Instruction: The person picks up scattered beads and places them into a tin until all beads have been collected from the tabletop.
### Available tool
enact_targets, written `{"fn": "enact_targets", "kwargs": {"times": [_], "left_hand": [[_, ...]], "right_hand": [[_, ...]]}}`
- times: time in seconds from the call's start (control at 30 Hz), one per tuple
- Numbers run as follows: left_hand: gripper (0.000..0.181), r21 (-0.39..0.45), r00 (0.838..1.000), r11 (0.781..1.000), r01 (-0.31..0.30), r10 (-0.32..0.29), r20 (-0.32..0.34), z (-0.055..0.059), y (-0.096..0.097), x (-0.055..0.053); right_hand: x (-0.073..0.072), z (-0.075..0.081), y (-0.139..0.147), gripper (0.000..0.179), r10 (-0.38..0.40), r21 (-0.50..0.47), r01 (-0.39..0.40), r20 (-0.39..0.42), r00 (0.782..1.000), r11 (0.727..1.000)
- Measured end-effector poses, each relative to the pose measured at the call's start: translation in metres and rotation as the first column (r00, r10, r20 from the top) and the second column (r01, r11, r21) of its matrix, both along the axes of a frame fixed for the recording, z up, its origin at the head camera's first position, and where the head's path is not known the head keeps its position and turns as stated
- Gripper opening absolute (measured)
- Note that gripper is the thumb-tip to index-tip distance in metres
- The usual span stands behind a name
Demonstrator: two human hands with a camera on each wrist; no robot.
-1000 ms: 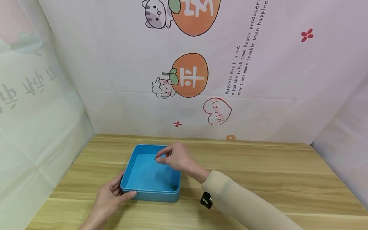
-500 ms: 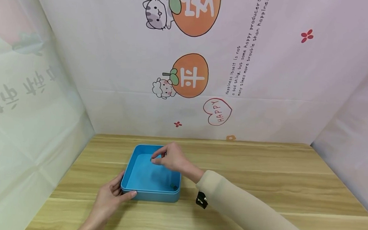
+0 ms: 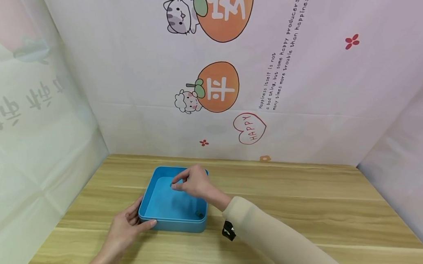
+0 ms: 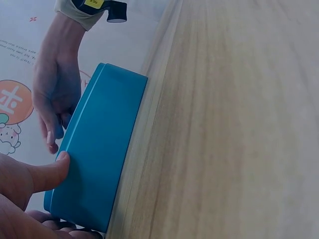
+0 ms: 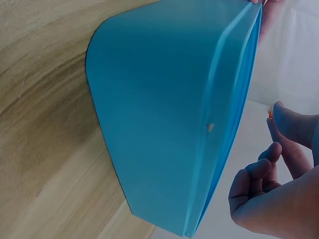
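Note:
A square blue plastic box (image 3: 171,225), open at the top, stands on the wooden table. My left hand (image 3: 125,226) grips its near left corner, thumb on the front rim and fingers round the left side. Over the box, my right hand (image 3: 194,183) pinches a small piece (image 3: 171,185) between thumb and index finger, mostly hidden by the fingertips. In the right wrist view this small piece (image 5: 270,114) shows an orange glint; its kind I cannot tell. Small dark green roundish pieces (image 3: 199,214) lie in the box's near right corner.
The wooden table (image 3: 284,202) extends to both sides of the box. A printed white cloth (image 3: 307,126) hangs behind the table and along both sides. A black wrist camera (image 3: 228,230) hangs beneath the beige right sleeve (image 3: 284,243).
My right hand has moved a little left and slightly nearer over the box, still pinching the small piece. The left hand and the box have stayed in place.

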State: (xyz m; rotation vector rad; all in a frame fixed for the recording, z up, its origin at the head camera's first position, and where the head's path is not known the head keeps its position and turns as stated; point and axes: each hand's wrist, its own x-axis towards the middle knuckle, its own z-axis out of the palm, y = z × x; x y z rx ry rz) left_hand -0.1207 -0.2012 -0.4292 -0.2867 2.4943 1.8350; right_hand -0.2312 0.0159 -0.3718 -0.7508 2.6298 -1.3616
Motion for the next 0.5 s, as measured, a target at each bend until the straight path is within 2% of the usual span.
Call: {"fn": "enact_targets", "kwargs": {"times": [0.13,0.27,0.5], "left_hand": [[0.098,-0.001,1.0,1.0,-0.007,0.007,0.001,0.0,-0.001,0.0],[0.097,0.001,1.0,1.0,-0.006,0.006,-0.003,-0.001,-0.001,0.001],[0.099,0.013,1.0,1.0,0.012,-0.012,-0.006,-0.001,-0.004,0.001]], "right_hand": [[-0.001,-0.001,0.001,0.02,-0.029,-0.013,0.029,0.0,1.0,1.0],[0.002,-0.002,0.007,0.013,-0.045,-0.039,0.044,-0.043,0.998,0.998],[0.017,-0.004,0.033,0.014,-0.045,-0.069,0.036,-0.139,0.989,0.997]]}}
